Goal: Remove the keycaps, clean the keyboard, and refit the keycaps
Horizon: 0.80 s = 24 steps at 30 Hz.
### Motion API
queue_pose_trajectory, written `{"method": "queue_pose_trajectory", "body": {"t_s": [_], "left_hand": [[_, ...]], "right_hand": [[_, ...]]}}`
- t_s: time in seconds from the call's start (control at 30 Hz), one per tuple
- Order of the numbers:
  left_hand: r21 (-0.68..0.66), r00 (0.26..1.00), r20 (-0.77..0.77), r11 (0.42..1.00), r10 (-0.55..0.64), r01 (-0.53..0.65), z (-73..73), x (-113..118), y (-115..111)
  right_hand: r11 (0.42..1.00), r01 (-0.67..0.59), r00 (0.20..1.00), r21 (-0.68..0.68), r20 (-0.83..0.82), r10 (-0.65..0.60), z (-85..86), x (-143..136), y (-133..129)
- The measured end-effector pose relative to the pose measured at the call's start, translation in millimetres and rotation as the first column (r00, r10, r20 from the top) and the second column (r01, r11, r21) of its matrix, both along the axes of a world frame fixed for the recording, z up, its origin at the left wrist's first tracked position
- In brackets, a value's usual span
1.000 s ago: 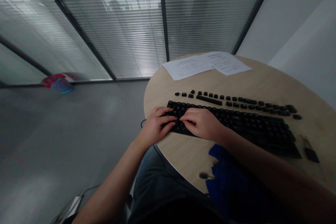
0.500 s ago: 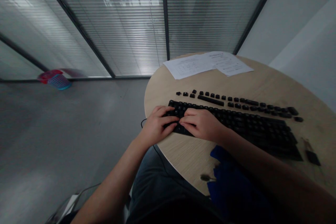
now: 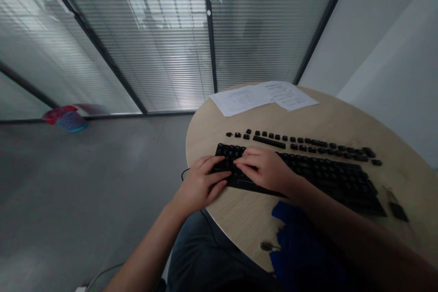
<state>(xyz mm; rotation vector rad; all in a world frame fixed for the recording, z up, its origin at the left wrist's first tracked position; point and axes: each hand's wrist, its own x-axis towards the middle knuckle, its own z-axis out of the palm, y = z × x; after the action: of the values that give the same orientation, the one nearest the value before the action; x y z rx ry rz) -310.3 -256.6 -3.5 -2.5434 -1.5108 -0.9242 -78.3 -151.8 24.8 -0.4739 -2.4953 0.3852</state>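
A black keyboard [image 3: 325,173] lies across the round wooden table. My left hand [image 3: 201,182] rests at its left end, fingers spread and stretched over the edge and keys. Just right of it, my right hand [image 3: 262,169] is closed in a pinch above the keys; whatever is between its fingertips is too small to make out. Behind the keyboard, loose black keycaps stand in two rows, among them a long spacebar [image 3: 269,142]. A blue cloth [image 3: 290,223] lies at the near edge under my right forearm, beside a small dark brush-like thing [image 3: 266,246].
Printed papers [image 3: 249,98] lie at the table's far side. A small dark tool with thin wires [image 3: 398,211] sits right of the keyboard. A cable [image 3: 208,226] hangs off the left edge. On the floor stands a red and blue basket [image 3: 70,119], near the glass partition with blinds.
The view has tilted up, so everything sits lower in the picture. My right hand has lifted slightly off the keys with fingers pinched. My left hand stays on the keyboard's left end.
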Motion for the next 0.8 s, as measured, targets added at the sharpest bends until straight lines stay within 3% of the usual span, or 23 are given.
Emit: {"method": "queue_pose_trajectory", "body": {"t_s": [0.1,0.2,0.3,0.4,0.5,0.57,0.67,0.8], "left_hand": [[-0.01,1.0,-0.018,1.0,0.018,-0.018,6.8,3,0],[-0.021,0.999,-0.023,1.0,-0.023,0.022,25.2,4,17],[-0.04,0.999,0.033,0.999,-0.025,0.027,47.1,8,65],[-0.16,0.995,-0.063,0.984,0.071,-0.081,59.6,16,134],[-0.293,0.979,-0.195,0.948,0.064,-0.12,59.9,27,194],[-0.341,0.972,-0.235,0.937,-0.015,-0.068,56.2,33,218],[-0.412,0.958,-0.258,0.911,-0.124,0.007,48.6,37,233],[-0.461,0.956,-0.24,0.886,-0.17,0.041,36.6,36,239]], "right_hand": [[0.979,0.204,0.978,0.031,-0.053,-0.202,24.2,14,21],[0.921,0.385,0.923,0.053,0.003,-0.386,39.9,33,56],[0.869,0.494,0.86,0.023,0.131,-0.493,36.4,43,94],[0.836,0.549,0.808,-0.005,0.258,-0.53,20.3,39,121],[0.848,0.529,0.812,-0.02,0.304,-0.499,5.6,27,132],[0.863,0.505,0.822,-0.007,0.31,-0.478,0.7,20,135],[0.876,0.482,0.819,0.019,0.344,-0.458,-0.4,14,137],[0.891,0.454,0.808,0.009,0.416,-0.416,-1.1,13,141]]}}
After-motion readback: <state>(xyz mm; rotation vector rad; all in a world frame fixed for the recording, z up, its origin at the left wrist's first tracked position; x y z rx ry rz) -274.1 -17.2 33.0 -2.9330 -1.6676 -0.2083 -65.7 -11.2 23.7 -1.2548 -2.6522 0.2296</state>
